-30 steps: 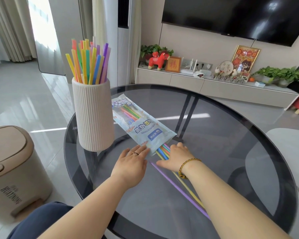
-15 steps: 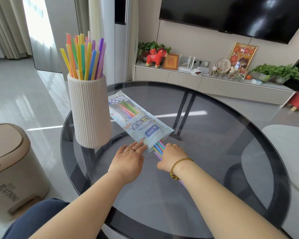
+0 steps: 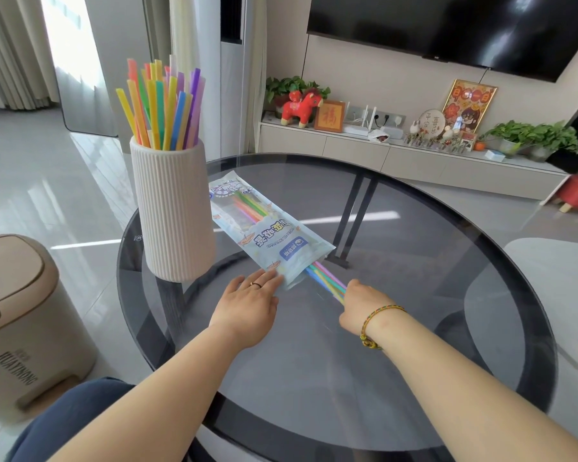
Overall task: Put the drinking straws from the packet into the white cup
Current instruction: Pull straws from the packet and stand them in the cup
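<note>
Packet (image 3: 274, 238) on table (image 3: 414, 295), right grip (image 3: 361, 305) holding straws (image 3: 327, 281)

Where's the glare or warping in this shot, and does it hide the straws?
Head view: window blown out at top left; a white light streak crosses the glass table behind the packet, clear of the straws the right hand grips; wide-angle lens tilts the cup.

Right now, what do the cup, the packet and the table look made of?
Cup: matte white ceramic or plastic, ribbed, no shine. Packet: thin glossy plastic film, partly clear, straws visible inside. Table: smoked glass; its legs show through and light reflects.
</note>
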A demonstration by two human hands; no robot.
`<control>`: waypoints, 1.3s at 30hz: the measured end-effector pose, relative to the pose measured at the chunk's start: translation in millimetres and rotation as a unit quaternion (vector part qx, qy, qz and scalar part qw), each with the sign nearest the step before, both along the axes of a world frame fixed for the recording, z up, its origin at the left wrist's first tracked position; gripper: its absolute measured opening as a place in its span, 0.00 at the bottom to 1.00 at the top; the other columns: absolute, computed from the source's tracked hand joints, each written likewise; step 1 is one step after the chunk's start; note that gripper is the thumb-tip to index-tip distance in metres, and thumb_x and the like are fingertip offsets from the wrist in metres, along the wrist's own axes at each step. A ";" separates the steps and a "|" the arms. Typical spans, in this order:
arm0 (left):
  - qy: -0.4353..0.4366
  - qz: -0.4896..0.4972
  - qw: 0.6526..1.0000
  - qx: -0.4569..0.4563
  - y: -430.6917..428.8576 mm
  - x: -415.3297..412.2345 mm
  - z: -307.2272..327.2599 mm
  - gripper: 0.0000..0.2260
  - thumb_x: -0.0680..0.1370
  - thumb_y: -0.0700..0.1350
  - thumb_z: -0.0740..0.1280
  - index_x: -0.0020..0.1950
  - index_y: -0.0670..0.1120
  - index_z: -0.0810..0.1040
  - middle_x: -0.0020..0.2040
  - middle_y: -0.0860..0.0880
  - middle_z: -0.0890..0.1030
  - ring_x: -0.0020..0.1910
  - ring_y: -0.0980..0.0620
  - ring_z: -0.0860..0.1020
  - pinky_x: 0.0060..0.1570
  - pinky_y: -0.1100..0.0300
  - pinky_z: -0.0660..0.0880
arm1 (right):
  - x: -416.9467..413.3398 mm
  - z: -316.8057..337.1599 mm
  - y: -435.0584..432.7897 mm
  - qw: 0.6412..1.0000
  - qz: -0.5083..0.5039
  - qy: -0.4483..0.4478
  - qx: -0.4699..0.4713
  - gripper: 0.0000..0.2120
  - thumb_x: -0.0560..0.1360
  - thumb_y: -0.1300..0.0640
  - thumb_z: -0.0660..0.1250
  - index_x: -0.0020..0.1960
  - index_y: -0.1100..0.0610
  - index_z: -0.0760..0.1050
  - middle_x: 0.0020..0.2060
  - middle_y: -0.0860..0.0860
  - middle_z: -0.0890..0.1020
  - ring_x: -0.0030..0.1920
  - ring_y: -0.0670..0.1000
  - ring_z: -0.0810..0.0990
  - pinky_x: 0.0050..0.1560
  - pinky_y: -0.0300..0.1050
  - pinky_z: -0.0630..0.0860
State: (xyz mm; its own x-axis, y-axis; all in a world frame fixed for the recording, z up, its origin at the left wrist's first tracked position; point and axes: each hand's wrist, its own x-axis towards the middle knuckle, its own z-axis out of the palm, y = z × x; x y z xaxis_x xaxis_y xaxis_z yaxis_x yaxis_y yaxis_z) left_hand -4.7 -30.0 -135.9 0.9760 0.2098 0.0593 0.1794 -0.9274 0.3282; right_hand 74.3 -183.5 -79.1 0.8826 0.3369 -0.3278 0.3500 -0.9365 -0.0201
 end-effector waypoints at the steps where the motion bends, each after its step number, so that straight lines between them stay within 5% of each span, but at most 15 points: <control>1: 0.001 0.000 1.000 0.001 -0.3 -0.1 0.3 0.20 0.80 0.46 0.49 0.73 0.51 0.54 0.76 0.52 0.54 0.74 0.54 0.51 0.72 0.56 0.45 | 1.1 2.4 -5.8 1.000 0.005 -0.007 -0.009 0.14 0.74 0.63 0.59 0.59 0.63 0.66 0.56 0.58 0.77 0.51 0.58 0.77 0.42 0.42 0.67; 6: 0.004 0.000 1.000 -0.001 -1.4 -1.2 2.8 0.20 0.80 0.45 0.49 0.72 0.51 0.54 0.76 0.53 0.54 0.74 0.54 0.51 0.72 0.56 0.46 | 3.4 22.4 -29.9 0.994 0.030 -0.072 -0.076 0.13 0.75 0.65 0.55 0.58 0.60 0.71 0.52 0.56 0.78 0.44 0.56 0.73 0.39 0.41 0.67; 10: 0.010 -0.001 1.000 0.001 -2.9 -2.0 5.7 0.20 0.80 0.46 0.49 0.72 0.51 0.54 0.76 0.53 0.53 0.74 0.54 0.51 0.72 0.55 0.47 | 6.1 53.5 -45.0 0.976 0.079 -0.155 -0.132 0.14 0.74 0.65 0.58 0.58 0.56 0.71 0.57 0.54 0.78 0.56 0.56 0.77 0.48 0.43 0.70; 17: 0.035 -0.002 0.999 -0.004 -2.8 -0.5 10.0 0.20 0.80 0.46 0.49 0.73 0.51 0.53 0.76 0.53 0.53 0.75 0.53 0.50 0.73 0.54 0.46 | 17.1 112.6 -60.7 0.910 0.152 -0.290 -0.254 0.15 0.76 0.64 0.54 0.60 0.55 0.70 0.59 0.52 0.78 0.60 0.54 0.77 0.53 0.44 0.72; 27: 0.072 -0.003 0.997 -0.016 -4.2 9.1 22.9 0.20 0.80 0.46 0.50 0.72 0.50 0.55 0.76 0.52 0.55 0.74 0.52 0.52 0.72 0.53 0.49 | 23.9 145.8 -78.2 0.845 0.240 -0.359 -0.317 0.12 0.78 0.62 0.52 0.56 0.52 0.70 0.52 0.49 0.80 0.54 0.53 0.79 0.43 0.44 0.62; 31: 0.044 0.042 0.988 -0.143 -2.2 9.9 38.0 0.19 0.80 0.43 0.51 0.71 0.50 0.58 0.74 0.49 0.60 0.71 0.48 0.61 0.68 0.57 0.57 | 20.6 162.2 -61.7 0.806 0.307 -0.397 -0.315 0.09 0.78 0.60 0.54 0.54 0.52 0.71 0.52 0.50 0.81 0.54 0.54 0.78 0.45 0.45 0.63; 35: -0.136 0.137 0.921 -0.339 -1.7 2.0 66.3 0.19 0.75 0.34 0.52 0.62 0.47 0.72 0.65 0.45 0.73 0.59 0.49 0.71 0.53 0.64 0.64 | 9.9 169.9 -38.9 0.776 0.369 -0.409 -0.306 0.09 0.77 0.62 0.56 0.51 0.53 0.73 0.51 0.50 0.82 0.54 0.55 0.78 0.46 0.45 0.62; 39: -0.184 0.069 0.875 -0.443 -12.4 -5.9 104.3 0.16 0.75 0.34 0.55 0.57 0.49 0.73 0.58 0.50 0.75 0.57 0.55 0.70 0.55 0.63 0.64 | 0.3 176.3 -17.6 0.752 0.400 -0.415 -0.320 0.09 0.76 0.63 0.57 0.50 0.53 0.74 0.50 0.51 0.82 0.53 0.55 0.79 0.45 0.46 0.61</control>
